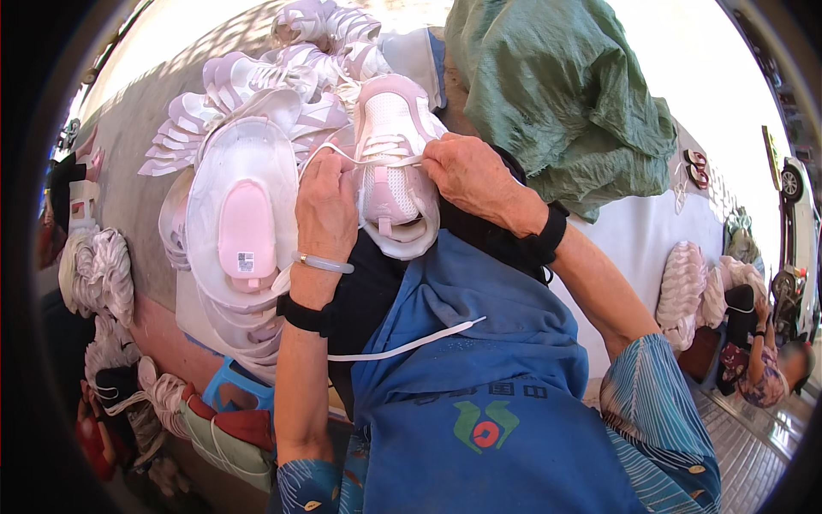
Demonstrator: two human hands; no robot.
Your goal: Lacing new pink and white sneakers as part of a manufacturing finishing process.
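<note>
In the head view, the left hand (325,206) and right hand (467,176) each pinched the white lace (411,343) at the eyelets of a pink-and-white sneaker (394,163) braced between them on the blue apron (488,360), seemingly to steady it. Just left of the left hand lay a stack of upturned matching shoes (240,223), within easy reach.

Both hands up front, busy pinching

Left hand (325,206) and right hand (469,176) raised close together, fingers curled, forearms angled in from below.
</note>
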